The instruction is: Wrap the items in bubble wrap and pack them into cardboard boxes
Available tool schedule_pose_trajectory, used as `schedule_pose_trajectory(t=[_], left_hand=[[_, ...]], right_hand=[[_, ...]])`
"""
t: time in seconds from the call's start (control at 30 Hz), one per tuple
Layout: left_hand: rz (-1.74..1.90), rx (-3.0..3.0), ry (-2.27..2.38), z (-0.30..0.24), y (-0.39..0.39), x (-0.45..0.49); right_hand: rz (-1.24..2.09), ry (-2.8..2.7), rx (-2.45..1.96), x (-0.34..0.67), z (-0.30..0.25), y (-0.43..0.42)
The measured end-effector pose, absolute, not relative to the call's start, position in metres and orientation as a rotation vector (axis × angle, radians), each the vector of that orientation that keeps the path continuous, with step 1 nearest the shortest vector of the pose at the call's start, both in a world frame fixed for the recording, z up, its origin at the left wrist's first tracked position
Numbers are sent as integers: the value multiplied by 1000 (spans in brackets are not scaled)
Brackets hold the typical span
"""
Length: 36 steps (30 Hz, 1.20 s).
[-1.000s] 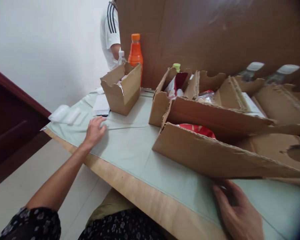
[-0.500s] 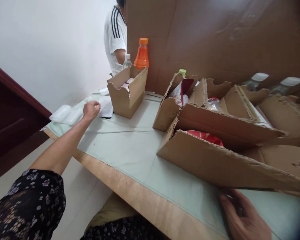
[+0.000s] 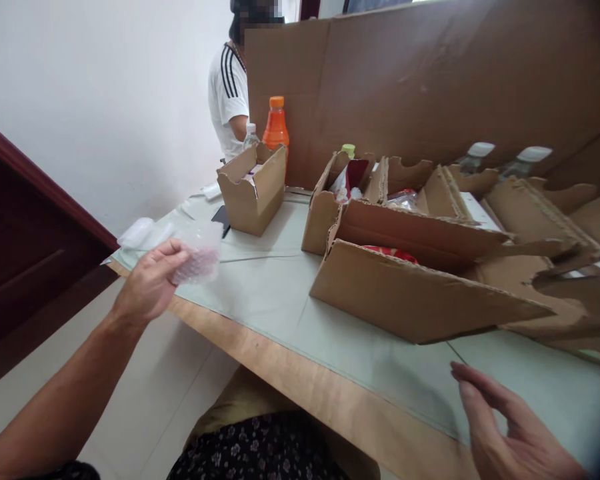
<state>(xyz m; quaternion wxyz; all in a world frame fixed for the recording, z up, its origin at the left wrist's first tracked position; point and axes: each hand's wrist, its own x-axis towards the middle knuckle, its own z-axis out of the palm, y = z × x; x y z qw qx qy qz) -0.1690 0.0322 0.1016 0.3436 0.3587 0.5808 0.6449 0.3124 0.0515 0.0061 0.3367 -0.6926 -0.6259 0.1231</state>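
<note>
My left hand is raised above the table's near left edge, fingers pinched on a clear bubble-wrap bag that is smeared by motion. My right hand hovers open at the bottom right, fingers stretched out over the pale green table cover, holding nothing. A long torn cardboard box with a red packet inside lies just beyond my right hand.
A small open cardboard box stands at the back left beside an orange bottle and a dark phone. More cardboard compartments hold snack packets and capped bottles. A tall cardboard wall backs the table. A person in a white striped shirt stands behind.
My left hand has picked the bubble-wrap bag off the table beside the small box and drawn it back toward me. My right hand has come off the box edge and opened.
</note>
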Motion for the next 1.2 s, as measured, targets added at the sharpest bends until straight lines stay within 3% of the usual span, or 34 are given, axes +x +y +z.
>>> schedule_pose_trajectory(t=[0.2, 0.3, 0.47, 0.57, 0.7, 0.83, 0.97, 1.07, 1.2], left_hand=[[923, 1223, 1102, 125, -4, -76], [648, 1292, 932, 150, -18, -46], [968, 1206, 1160, 169, -22, -59], [1309, 1039, 1446, 153, -12, -90], [1382, 1163, 1601, 109, 11, -110], [1021, 1402, 1673, 57, 42, -88], [789, 1639, 1842, 19, 62, -74], [924, 1927, 1969, 11, 62, -75], [1018, 2399, 1783, 15, 48, -49]], right_hand=[[599, -2182, -943, 248, 55, 44], [1022, -2294, -550, 210, 79, 59], [1998, -2130, -119, 189, 60, 58], [2167, -2046, -271, 222, 42, 43], [1907, -1869, -908, 302, 56, 41], [1263, -1989, -1457, 354, 71, 68], [540, -1986, -1904, 366, 44, 86], [125, -2010, -1925, 362, 23, 77], [34, -2139, -1567, 319, 17, 60]])
